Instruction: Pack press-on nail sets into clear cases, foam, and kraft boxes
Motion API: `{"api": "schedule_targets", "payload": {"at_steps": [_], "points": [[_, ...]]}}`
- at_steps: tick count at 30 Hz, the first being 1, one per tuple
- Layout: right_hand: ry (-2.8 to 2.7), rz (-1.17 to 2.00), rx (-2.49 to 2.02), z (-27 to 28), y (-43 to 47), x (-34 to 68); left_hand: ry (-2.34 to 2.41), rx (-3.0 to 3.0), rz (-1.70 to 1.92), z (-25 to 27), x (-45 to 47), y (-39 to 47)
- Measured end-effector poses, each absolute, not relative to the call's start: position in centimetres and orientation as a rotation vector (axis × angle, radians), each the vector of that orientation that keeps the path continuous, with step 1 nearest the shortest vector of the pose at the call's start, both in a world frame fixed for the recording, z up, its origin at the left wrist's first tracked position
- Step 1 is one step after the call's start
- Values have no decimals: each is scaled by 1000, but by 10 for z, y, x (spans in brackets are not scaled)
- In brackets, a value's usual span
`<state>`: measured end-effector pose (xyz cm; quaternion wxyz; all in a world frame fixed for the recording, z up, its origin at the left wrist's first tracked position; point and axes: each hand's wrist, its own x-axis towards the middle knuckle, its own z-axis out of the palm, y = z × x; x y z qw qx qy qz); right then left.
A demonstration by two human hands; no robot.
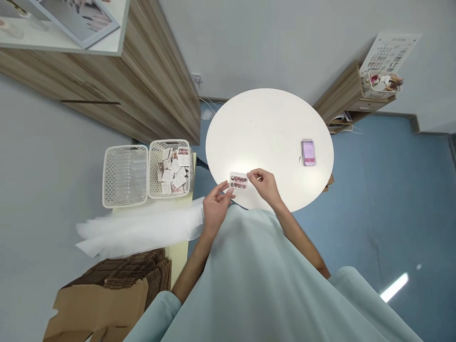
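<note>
A small pack of press-on nails [238,181], with two rows of dark red and pink pieces on a white backing, is held over the near edge of the round white table [267,123]. My left hand [216,204] grips its left side, thumb at the lower corner and fingers at the edge. At the upper right corner, my right hand [265,185] pinches the pack between thumb and fingers. Whether a clear cover lies over the pieces is too small to tell.
Left of the table stand a white basket [151,183] of similar packs and a white basket [104,185] of clear plastic cases. White translucent sheets [142,228] and folded cardboard boxes [103,304] lie nearer. A blurred purple item [308,153] rests on the table's right side.
</note>
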<state>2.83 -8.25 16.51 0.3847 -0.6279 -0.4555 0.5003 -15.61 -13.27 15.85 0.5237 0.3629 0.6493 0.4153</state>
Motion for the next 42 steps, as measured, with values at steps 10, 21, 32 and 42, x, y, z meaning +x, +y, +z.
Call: {"api": "schedule_targets", "payload": {"at_steps": [10, 21, 32, 42], "points": [[-1116, 1399, -1540, 174, -77, 23, 1288, 592, 967, 162, -181, -125], [-1031, 1659, -1357, 171, -80, 19, 870, 520, 740, 160, -181, -126], [-1161, 1370, -1499, 189, -81, 14, 1308, 705, 884, 162, -170, -120], [-1191, 1289, -1629, 181, -79, 11, 1610, 1010, 976, 165, -161, -126]]}}
